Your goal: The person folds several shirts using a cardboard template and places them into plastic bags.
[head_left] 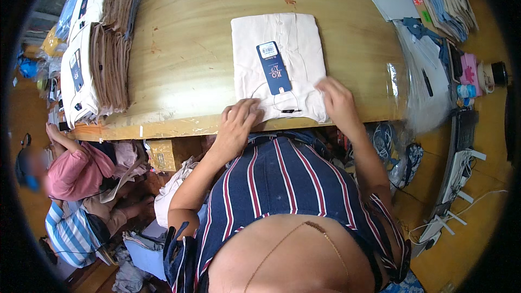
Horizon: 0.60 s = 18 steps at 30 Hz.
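Note:
A folded cream shirt (249, 38) lies flat on the wooden table in front of me, its neckline toward me at the table's near edge. On it rests a dark blue hang tag (277, 82) with a white sticker, tied by a thin cord near the small black neck label (290, 111). My left hand (239, 121) grips the shirt's near left corner, fingers bent over the fabric. At the near right corner, the fingers of my right hand (337, 99) are closed on the shirt's edge. Both thumbs are mostly hidden.
Tall stacks of folded, tagged shirts (108, 76) stand along the left of the wooden table (182, 38). Clear plastic sleeves (423, 89), a pen and more folded garments (442, 0) lie at the right. Another person in pink (81, 171) sits at lower left.

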Tool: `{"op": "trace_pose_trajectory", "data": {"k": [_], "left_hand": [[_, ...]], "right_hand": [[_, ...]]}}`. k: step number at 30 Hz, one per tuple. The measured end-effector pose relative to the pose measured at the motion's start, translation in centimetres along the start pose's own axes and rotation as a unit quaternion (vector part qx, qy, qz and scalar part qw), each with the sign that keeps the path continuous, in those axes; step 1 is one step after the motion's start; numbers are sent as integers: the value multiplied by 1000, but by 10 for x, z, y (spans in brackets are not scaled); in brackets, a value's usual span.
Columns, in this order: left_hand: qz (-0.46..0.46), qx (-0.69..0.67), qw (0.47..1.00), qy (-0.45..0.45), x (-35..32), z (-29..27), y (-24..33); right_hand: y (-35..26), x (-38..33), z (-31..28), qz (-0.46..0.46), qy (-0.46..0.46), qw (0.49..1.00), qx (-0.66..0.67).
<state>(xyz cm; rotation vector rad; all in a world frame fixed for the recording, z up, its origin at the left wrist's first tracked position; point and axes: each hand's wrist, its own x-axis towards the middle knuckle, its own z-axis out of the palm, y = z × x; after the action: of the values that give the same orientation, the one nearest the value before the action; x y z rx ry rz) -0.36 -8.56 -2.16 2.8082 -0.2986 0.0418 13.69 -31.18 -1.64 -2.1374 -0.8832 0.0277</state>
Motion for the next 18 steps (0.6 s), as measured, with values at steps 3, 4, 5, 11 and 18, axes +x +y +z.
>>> {"op": "trace_pose_trajectory", "data": {"k": [3, 4, 5, 11, 18], "left_hand": [[50, 3, 999, -17, 1, 18, -1], [57, 5, 998, 0, 4, 14, 2], [59, -28, 998, -4, 5, 11, 0], [-61, -154, 966, 197, 60, -11, -25], [80, -40, 982, 168, 201, 12, -59]], "right_hand": [[-13, 57, 28, 47, -4, 998, 43], [-11, 70, 38, 53, -4, 999, -13], [-11, 78, 43, 61, 28, 997, -44], [5, 72, 34, 225, 54, 971, -57], [25, 53, 57, 304, 43, 943, 124]]}}
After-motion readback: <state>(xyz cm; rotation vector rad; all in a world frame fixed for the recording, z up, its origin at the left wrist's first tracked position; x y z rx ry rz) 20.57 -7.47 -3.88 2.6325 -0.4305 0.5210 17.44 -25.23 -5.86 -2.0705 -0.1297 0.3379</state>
